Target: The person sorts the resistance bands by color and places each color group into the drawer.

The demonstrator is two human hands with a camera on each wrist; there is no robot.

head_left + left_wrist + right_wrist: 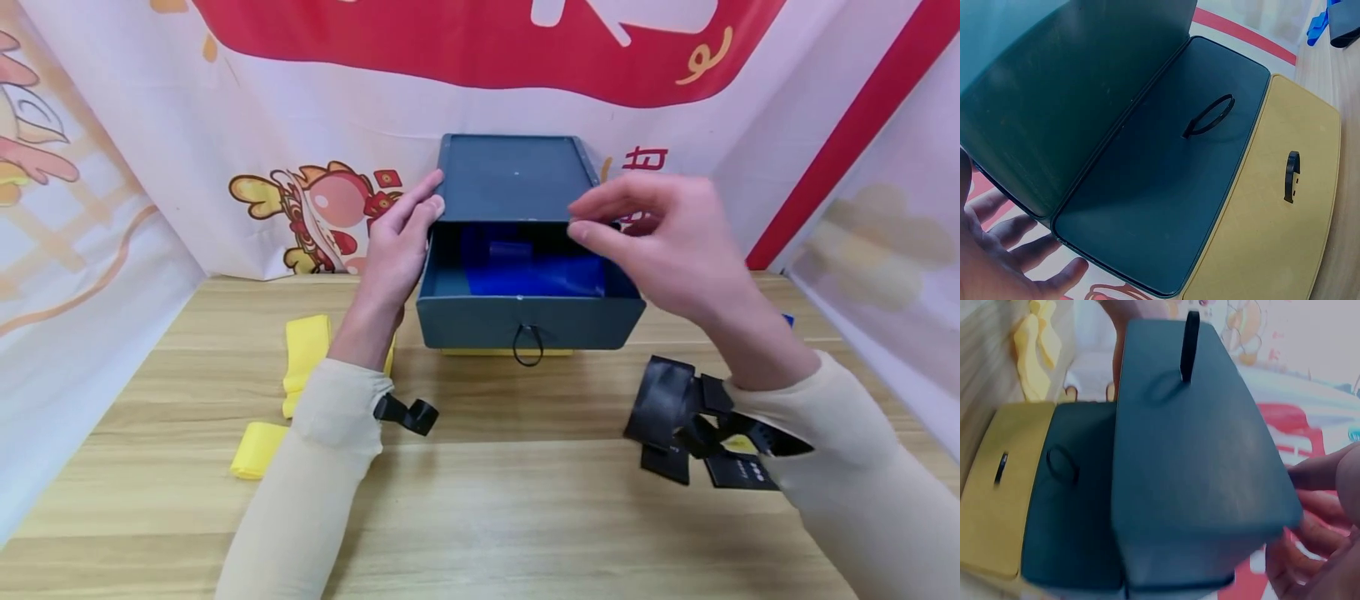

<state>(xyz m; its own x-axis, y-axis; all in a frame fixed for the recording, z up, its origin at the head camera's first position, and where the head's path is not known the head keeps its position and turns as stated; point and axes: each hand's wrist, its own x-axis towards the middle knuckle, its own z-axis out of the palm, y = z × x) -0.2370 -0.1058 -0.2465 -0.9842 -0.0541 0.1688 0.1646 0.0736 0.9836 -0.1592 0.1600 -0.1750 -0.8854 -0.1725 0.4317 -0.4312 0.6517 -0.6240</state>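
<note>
A small dark teal drawer cabinet (517,179) stands against the back curtain. Its top drawer (472,325) is pulled out, with folded blue material (558,277) inside. Below it, the wrist views show a closed teal drawer (1147,187) and a closed yellow drawer (1266,200), each with a black loop handle. My left hand (401,250) rests along the cabinet's left side with fingers extended. My right hand (663,237) is over the right side of the pulled-out drawer, fingers loosely bent and thumb near the fingertips. In the right wrist view its fingers hold nothing.
Rolled yellow strips (306,354) lie on the wooden table (510,517), beside and under my left forearm. Several flat black pieces (663,404) are on the right, partly behind my right wrist. A printed curtain (337,108) encloses the back and sides.
</note>
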